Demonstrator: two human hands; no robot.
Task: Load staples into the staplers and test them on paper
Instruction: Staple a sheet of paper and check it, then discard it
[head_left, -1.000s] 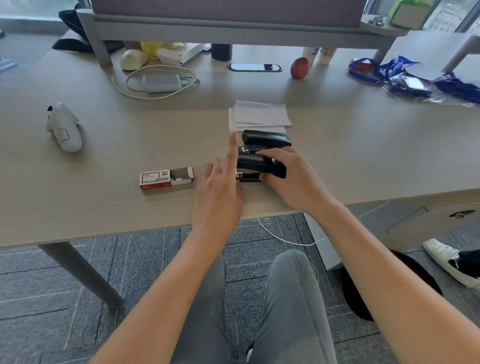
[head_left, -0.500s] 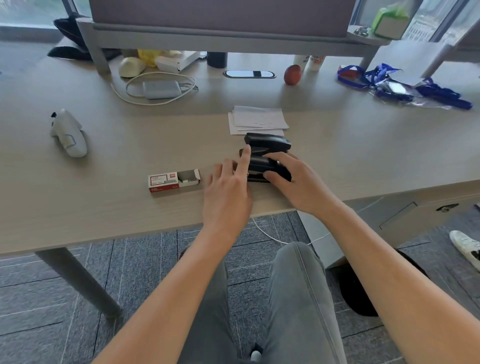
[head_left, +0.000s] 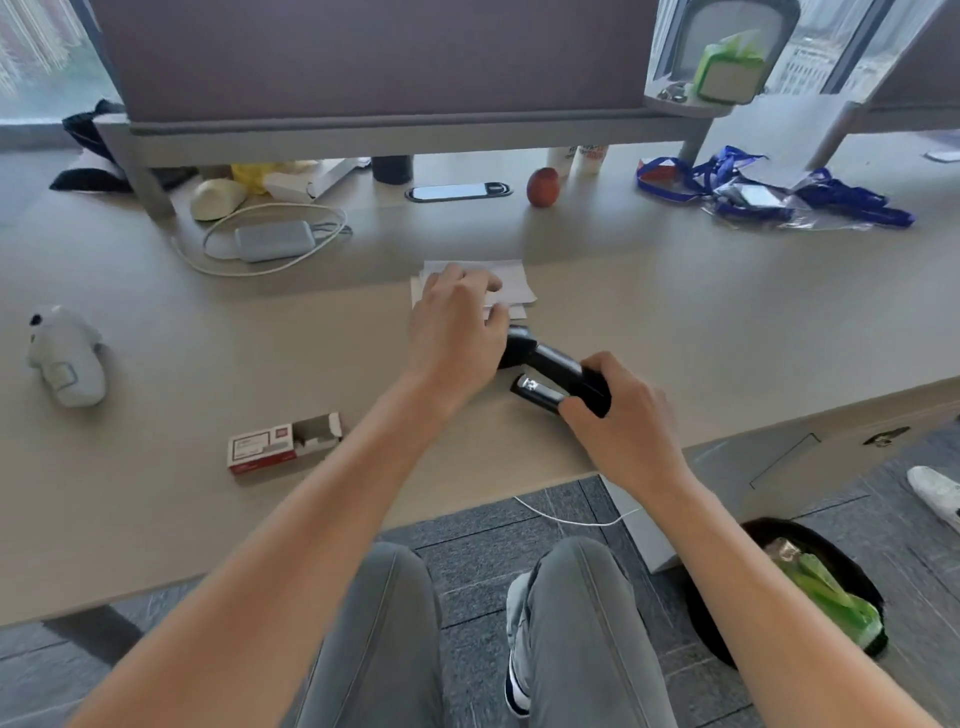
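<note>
One desk (head_left: 727, 322) fills most of the view, its near edge running slantwise just below both wrists; bare top lies open to the right of the hands and between the staple box (head_left: 283, 441) and the left edge. A raised shelf (head_left: 395, 130) closes the far side, its top cut off by the frame. The right hand (head_left: 618, 410) is curled around the rear of a black stapler (head_left: 550, 371), which sits near the desk's front edge; whether a second stapler lies against it is hard to make out, since the left hand (head_left: 454, 332) hides that end. The left hand's fingers (head_left: 485, 283) are bent down onto the paper (head_left: 511, 278), pressing or pinching it, I cannot tell which; the paper lies just beyond the stapler. The staple box, flap open, rests left of the forearm, well apart from the stapler.
</note>
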